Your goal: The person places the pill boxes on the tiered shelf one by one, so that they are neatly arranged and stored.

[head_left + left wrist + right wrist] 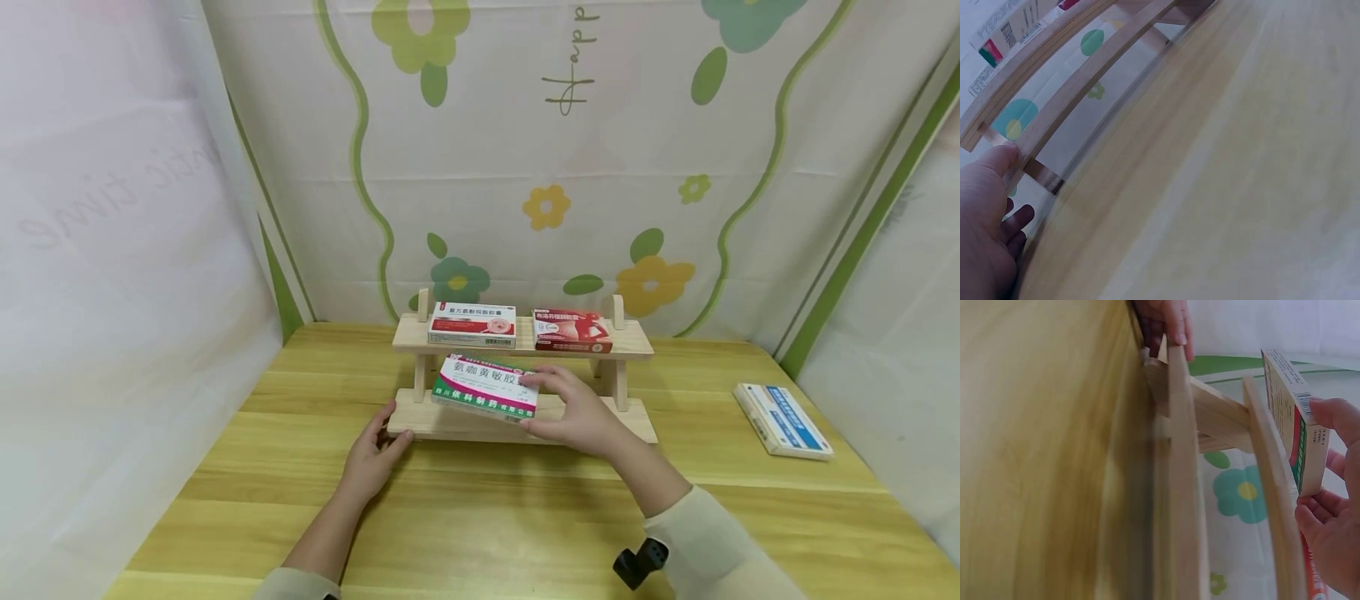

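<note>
A two-tier wooden display rack (450, 423) stands on the table. My left hand (369, 458) holds the left end of its lower board; in the left wrist view the thumb lies against the board's edge. Above that lower board, my right hand (577, 412) pinches the right end of a white, magenta and green medicine box (483, 387), which tilts down to the right. The right wrist view shows the same medicine box (1294, 422) between thumb and fingers, apart from the boards. On the top tier sit a white-and-red medicine box (472, 323) and a red medicine box (572, 331).
A white-and-blue medicine box (783, 421) lies flat on the wooden table (480, 517), right of the rack. Behind the table hangs a flower-printed cloth (480, 150), with further cloth walls at both sides. Small upright pegs rise at the top tier's ends.
</note>
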